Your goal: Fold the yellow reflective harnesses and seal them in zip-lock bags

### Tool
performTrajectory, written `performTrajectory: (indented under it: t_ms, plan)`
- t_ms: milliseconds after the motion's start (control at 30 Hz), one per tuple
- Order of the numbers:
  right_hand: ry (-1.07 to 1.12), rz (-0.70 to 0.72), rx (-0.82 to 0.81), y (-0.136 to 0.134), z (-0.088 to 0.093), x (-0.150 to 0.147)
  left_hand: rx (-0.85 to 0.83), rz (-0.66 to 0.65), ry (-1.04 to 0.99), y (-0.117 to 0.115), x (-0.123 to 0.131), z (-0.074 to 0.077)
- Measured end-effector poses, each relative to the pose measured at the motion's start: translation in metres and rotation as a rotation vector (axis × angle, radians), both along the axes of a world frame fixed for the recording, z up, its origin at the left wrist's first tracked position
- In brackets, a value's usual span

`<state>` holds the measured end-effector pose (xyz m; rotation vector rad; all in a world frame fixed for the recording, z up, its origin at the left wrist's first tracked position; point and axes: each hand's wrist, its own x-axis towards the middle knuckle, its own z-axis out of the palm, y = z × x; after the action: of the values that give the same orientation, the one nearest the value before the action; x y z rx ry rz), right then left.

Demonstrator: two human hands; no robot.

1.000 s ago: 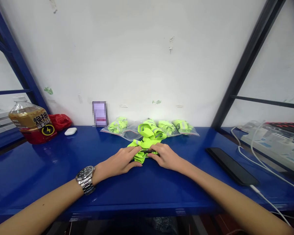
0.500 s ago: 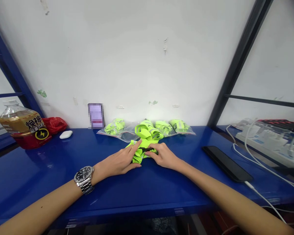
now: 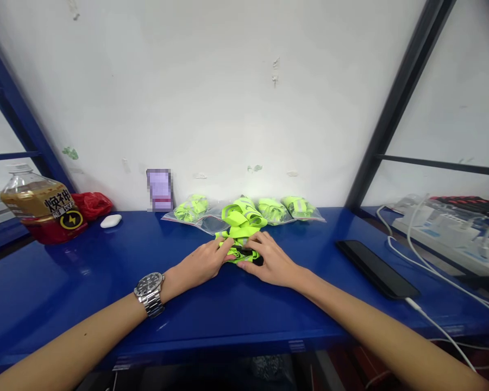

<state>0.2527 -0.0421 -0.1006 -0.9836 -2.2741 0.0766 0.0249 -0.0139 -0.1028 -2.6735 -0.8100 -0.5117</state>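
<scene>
A bright yellow-green reflective strap bundle (image 3: 241,214), with grey bands and some black parts, lies on the blue tabletop (image 3: 212,320) between my hands. My left hand (image 3: 206,264), with a steel watch (image 3: 150,293) on its wrist, pinches the bundle's near left edge. From the right, my right hand (image 3: 271,262) grips the near side, thumb below and fingers on top, beside a black piece. Behind the bundle are clear zip bags holding similar straps: one bag (image 3: 191,209) to the left, others (image 3: 272,212) to the right.
At the left stand a large drink bottle (image 3: 41,209), a red plastic bag (image 3: 93,205) and a white earbud case (image 3: 111,221). A phone (image 3: 160,190) leans on the wall. To the right lie a black phone (image 3: 377,269) on a white cable and power strips (image 3: 452,231).
My left hand has drawn its fingers in, from lying stretched along the bundle to pinching its edge. The near part of the bundle is gathered more compactly; my right hand stays on it.
</scene>
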Motion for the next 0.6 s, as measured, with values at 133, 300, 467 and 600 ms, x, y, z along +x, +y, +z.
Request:
performTrajectory:
  t_ms: [133, 300, 467, 600]
  plan:
    - [-0.026, -0.024, -0.021, 0.0, 0.003, -0.003, -0.114, 0.027, -0.075, -0.005, 0.002, 0.005]
    - [-0.036, -0.103, -0.24, -0.003, 0.008, -0.011, -0.366, 0.073, -0.176, -0.006, 0.006, 0.022]
    - [-0.045, -0.224, -0.247, -0.012, 0.006, -0.013, -0.472, 0.118, -0.097, 0.0, 0.012, 0.041]
    - [-0.119, -0.298, -0.054, -0.016, 0.004, -0.011, -0.438, 0.165, 0.009, 0.006, 0.014, 0.045]
